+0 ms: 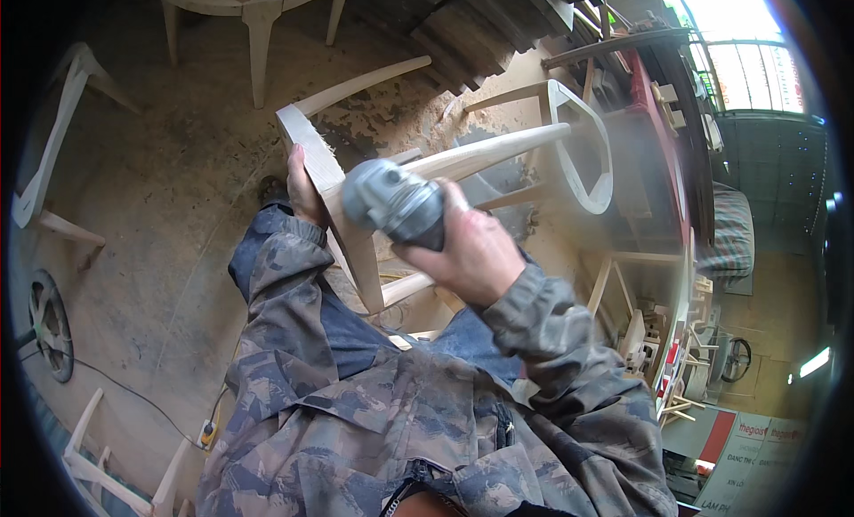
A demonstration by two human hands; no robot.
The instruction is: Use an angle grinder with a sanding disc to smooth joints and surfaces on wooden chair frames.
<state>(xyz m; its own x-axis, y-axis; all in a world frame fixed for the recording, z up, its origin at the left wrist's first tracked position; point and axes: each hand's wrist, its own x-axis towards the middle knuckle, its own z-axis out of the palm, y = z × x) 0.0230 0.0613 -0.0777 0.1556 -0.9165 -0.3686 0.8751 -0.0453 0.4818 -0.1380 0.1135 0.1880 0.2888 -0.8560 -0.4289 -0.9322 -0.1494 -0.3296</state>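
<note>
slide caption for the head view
Left hand gripping a wooden frame, right hand holding a power tool over it

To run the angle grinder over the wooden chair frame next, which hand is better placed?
The right, I'd judge: the right hand grips the angle grinder over the wooden chair frame, while the left hand is on the frame's left side, apparently steadying it.

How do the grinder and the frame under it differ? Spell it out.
The grinder is grey and rounded; the frame is pale wood with long pieces. The grinder is compact; the frame is much larger. The right hand grips the grinder; the left hand is on the frame. Shared: each has a hand on it.
</note>
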